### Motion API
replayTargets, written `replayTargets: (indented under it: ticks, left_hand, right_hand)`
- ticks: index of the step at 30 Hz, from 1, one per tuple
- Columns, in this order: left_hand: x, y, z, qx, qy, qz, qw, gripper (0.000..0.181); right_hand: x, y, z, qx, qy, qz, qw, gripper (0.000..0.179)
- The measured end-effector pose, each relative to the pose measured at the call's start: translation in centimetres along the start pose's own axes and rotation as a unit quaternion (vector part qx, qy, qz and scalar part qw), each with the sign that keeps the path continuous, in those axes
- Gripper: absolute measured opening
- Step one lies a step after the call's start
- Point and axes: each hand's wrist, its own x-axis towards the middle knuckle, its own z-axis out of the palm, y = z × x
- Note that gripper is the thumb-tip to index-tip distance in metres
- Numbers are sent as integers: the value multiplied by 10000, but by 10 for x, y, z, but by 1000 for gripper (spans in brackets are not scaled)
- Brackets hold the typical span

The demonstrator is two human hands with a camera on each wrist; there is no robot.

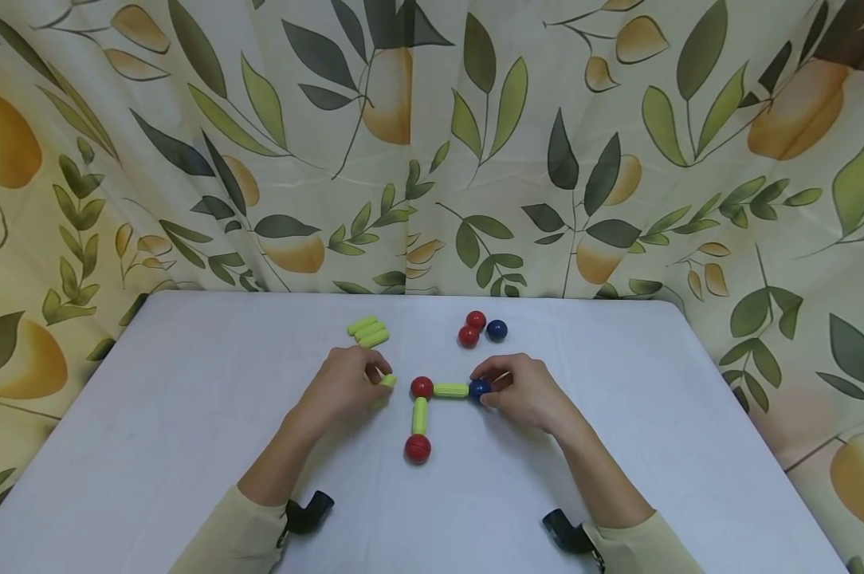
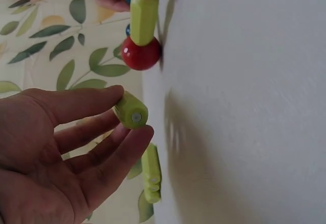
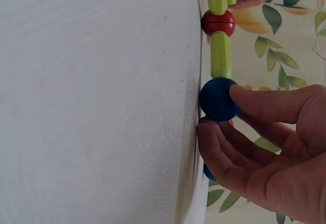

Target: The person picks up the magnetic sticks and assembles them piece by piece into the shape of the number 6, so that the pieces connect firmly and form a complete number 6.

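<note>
My left hand (image 1: 347, 381) pinches a short green rod (image 2: 131, 111) between thumb and fingers; a small metal disc shows in its end. My right hand (image 1: 524, 391) holds a blue ball (image 3: 220, 99) by thumb and fingertips. That ball sits at the right end of a green rod (image 1: 450, 390), whose other end meets a red ball (image 1: 422, 387). From this corner ball a second green rod (image 1: 420, 416) runs toward the near side, ending at another red ball (image 1: 418, 449). The held rod is just left of the corner ball.
Several loose green rods (image 1: 371, 335) lie together beyond my left hand. Farther right are two red balls (image 1: 469, 336) and a loose blue ball (image 1: 497, 331). A white-covered table (image 1: 188, 414) lies beneath, with a patterned curtain (image 1: 432, 159) along its far edge.
</note>
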Motion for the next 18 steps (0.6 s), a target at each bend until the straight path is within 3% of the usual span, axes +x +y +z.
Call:
replayTargets:
  ticks: [8, 18]
  left_hand:
    - [-21, 10, -4, -372, -191, -426, 9982, 16]
    - [-49, 11, 2, -916, -552, -541, 9928, 14]
  right_hand:
    - [0, 0, 1, 11, 15, -13, 10000, 25]
    - [2, 1, 0, 35, 5, -46, 10000, 25]
